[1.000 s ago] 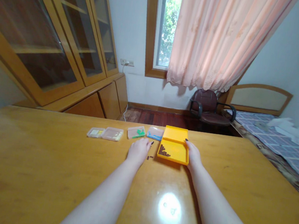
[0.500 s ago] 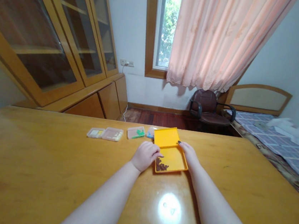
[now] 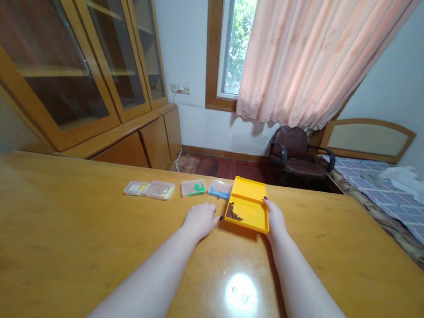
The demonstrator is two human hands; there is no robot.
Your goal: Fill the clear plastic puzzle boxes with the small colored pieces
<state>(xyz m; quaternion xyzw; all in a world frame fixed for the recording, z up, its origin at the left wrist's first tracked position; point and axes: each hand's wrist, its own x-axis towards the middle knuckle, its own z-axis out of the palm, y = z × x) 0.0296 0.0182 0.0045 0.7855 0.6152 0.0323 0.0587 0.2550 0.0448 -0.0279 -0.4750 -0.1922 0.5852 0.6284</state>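
My right hand (image 3: 277,221) grips the right side of an open yellow plastic box (image 3: 253,215), tilted and held above the table. Its hinged lid is folded back at the far side. Small brown pieces (image 3: 233,213) are heaped in the box's near left corner. Just left of the box, my left hand (image 3: 200,221) is low at the tabletop, its thumb apart from the fingers and pointing toward the box. Nothing shows in it, though the fingertips are partly hidden. Beyond the box's left side lies a clear case with blue pieces (image 3: 219,189).
A clear case with green pieces (image 3: 193,188) and an opened clear case with pale pieces (image 3: 160,190) lie farther left on the wooden table (image 3: 73,235). Past the table's far edge stand a brown armchair (image 3: 293,150) and a bed (image 3: 396,187); a glass-door cabinet (image 3: 103,65) is at left.
The yellow box has moved right and away from me in my right hand. My left hand has come out of the box and down to its left. The blue case is now less covered.
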